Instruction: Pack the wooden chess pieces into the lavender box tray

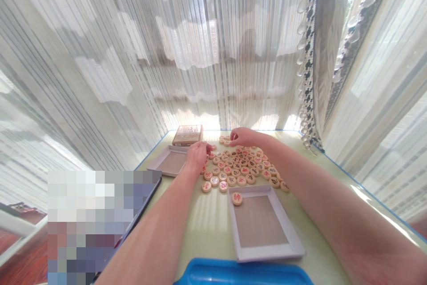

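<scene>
Tray (172, 161) beside left hand (199, 154), blue plastic (245, 272) nearest, curtain (200, 31) behind; right hand (243, 136) at game pieces (235, 172); both hands' fingers (234, 134) curled, grip unclear.

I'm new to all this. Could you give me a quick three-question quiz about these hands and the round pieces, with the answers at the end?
1. True or false: the left hand and the right hand are both at the spread of round pieces.
2. Choose one: the lone piece at a corner of the nearer open box is marked in A) black, B) red, C) green.
3. Fill in the colour: the glossy object at the bottom edge is ____.

Key: 1. True. 2. B. 3. Blue.
</scene>
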`<control>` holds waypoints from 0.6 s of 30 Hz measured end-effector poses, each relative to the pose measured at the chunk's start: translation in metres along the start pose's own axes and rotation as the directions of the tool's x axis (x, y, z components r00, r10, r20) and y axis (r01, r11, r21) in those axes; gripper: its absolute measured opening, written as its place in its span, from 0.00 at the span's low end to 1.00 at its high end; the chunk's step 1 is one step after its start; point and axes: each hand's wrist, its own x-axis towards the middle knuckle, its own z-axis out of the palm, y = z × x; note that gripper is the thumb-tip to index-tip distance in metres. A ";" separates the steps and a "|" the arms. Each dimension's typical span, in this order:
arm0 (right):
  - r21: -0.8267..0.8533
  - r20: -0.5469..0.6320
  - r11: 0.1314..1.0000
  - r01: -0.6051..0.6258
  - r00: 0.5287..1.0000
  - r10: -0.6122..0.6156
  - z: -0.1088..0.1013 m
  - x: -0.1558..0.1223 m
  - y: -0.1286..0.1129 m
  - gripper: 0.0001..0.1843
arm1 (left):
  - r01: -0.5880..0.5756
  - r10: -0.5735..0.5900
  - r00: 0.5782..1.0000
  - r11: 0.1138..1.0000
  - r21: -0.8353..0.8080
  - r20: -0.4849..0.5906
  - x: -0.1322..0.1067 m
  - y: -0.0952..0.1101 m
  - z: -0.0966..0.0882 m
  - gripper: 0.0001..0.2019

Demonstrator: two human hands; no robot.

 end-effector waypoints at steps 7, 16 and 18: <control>0.192 0.021 0.981 -0.001 1.000 -0.003 -0.015 -0.008 0.002 0.15 | -0.016 0.016 1.000 1.000 0.023 0.003 -0.003 0.005 0.000 0.13; 0.238 0.006 0.971 0.007 1.000 -0.008 -0.018 -0.007 0.010 0.19 | -0.032 0.031 0.999 0.999 0.041 0.020 -0.001 0.001 -0.001 0.13; 0.262 0.029 0.965 -0.006 1.000 -0.002 -0.019 -0.008 0.009 0.20 | -0.034 0.033 0.999 0.998 0.057 0.023 -0.001 0.003 -0.001 0.13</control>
